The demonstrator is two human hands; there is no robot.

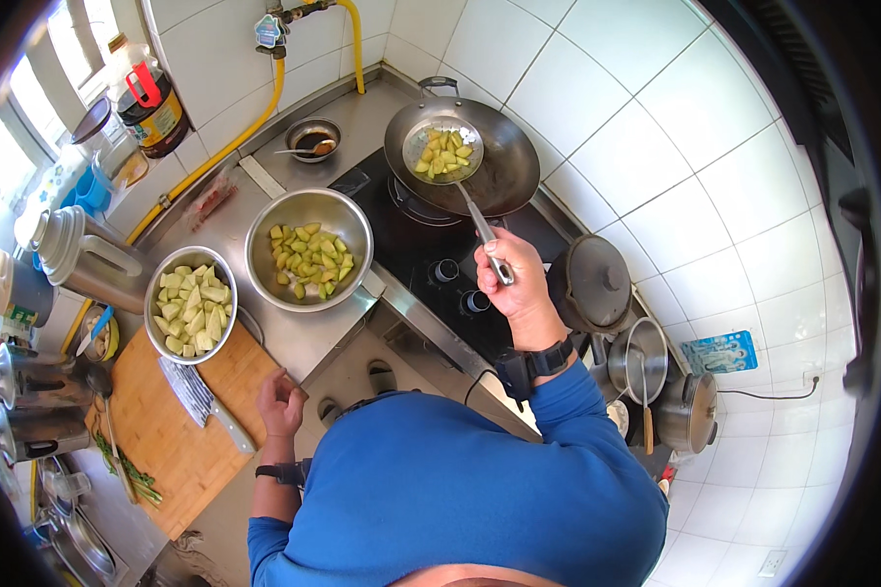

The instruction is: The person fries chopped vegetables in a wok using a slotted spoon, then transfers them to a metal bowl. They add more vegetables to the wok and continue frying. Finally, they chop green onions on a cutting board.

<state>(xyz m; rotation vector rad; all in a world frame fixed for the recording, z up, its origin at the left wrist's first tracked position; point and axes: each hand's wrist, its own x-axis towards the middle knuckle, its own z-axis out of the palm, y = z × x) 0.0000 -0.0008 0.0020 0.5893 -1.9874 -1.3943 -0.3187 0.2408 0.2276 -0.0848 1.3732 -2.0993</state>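
My right hand grips the handle of a perforated metal skimmer. The skimmer's round bowl holds cooked-looking, yellow-green vegetable chunks and lies over the left part of a dark wok on the black cooktop. My left hand holds nothing, its fingers loosely curled, beside the edge of a wooden cutting board. To the left of the cooktop a large steel bowl holds more yellow-green chunks. A smaller steel bowl of paler cut chunks rests at the board's upper edge. A cleaver lies on the board.
A small bowl of dark sauce with a spoon stands behind the large bowl. A lidded dark pot, a strainer and a steel pot stand at the right. A ladle and green stalks lie on the board's left side.
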